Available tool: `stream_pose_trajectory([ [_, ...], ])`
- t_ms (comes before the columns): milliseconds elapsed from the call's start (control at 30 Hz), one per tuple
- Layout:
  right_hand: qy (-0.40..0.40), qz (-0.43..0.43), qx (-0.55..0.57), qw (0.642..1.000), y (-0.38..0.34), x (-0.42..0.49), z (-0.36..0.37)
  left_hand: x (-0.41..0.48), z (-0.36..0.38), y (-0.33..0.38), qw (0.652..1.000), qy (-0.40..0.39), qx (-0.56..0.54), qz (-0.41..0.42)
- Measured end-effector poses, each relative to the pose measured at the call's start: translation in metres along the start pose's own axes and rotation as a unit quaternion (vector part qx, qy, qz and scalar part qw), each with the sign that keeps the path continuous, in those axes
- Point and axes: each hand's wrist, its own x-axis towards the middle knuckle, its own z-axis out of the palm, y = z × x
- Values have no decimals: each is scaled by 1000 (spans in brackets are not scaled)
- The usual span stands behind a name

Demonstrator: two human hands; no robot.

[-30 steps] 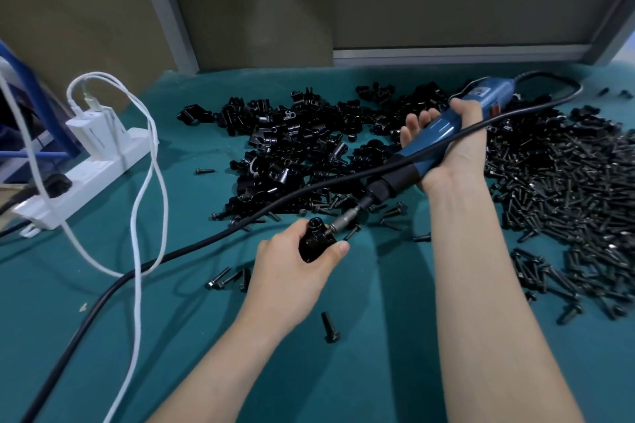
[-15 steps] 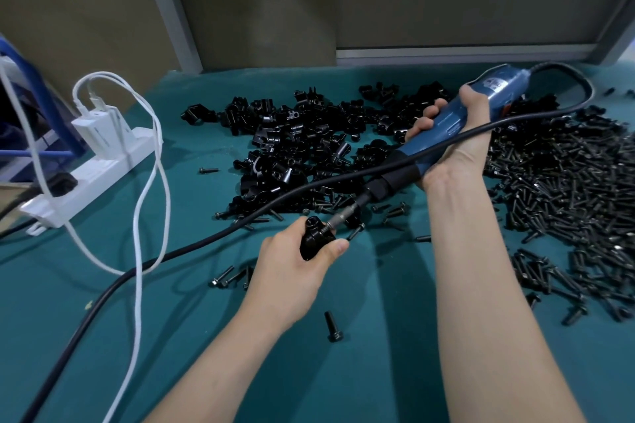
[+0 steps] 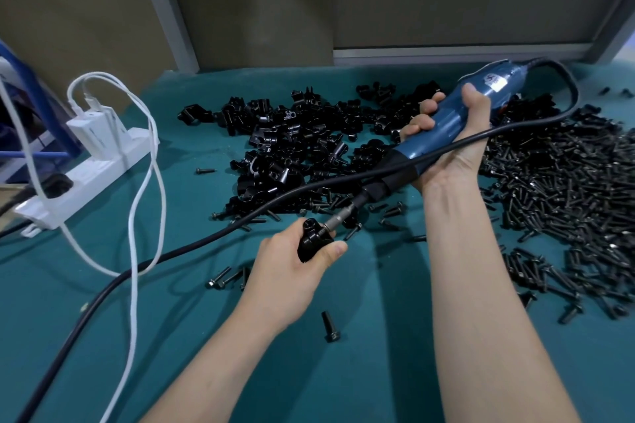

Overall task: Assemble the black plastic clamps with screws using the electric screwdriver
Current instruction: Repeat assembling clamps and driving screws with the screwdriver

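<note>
Raised slightly, screwdriver (image 3: 446, 125) meets clamp (image 3: 310, 243) gripped in left hand (image 3: 288, 273).

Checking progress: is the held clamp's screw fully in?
No: screw threads show between the clamp and the electric screwdriver bit.

glossy black plastic clamp (image 3: 311, 239) you're gripping, bare metal screwdriver bit (image 3: 338, 220), smooth blue plastic screwdriver body (image 3: 446, 124), matt teal cloth table cover (image 3: 378, 371).

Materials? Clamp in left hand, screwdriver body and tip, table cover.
Clamp: black, faint sheen, moulded shape, likely plastic. Screwdriver body: glossy blue shell with highlights, probably plastic. Tip: bare grey, shiny, looks like metal. Table cover: matte teal, no glare, seems felt or cloth; not certain.
</note>
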Motion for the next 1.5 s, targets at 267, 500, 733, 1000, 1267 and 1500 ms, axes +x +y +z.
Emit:
stream_pose_trajectory([
  [267, -17, 2, 16, 1000, 2, -1, -2, -1, 0, 0, 1000, -5, -4, -1],
  [500, -7, 10, -3, 1000, 2, 0, 0, -2, 2, 0, 1000, 10, 17, 19],
  [733, 2, 17, -11, 1000, 2, 0, -1, -4, 2, 3, 999, 15, 17, 27],
  [1000, 38, 14, -12, 999, -6, -1, -11, -5, 4, 6, 997, 13, 52, 52],
  [1267, 61, 14, -16, 998, -5, 1, -10, -6, 6, 6, 991, 50, 89, 89],
  [1500, 88, 17, -12, 996, -3, -1, -10, -6, 6, 7, 983, 82, 127, 106],
])
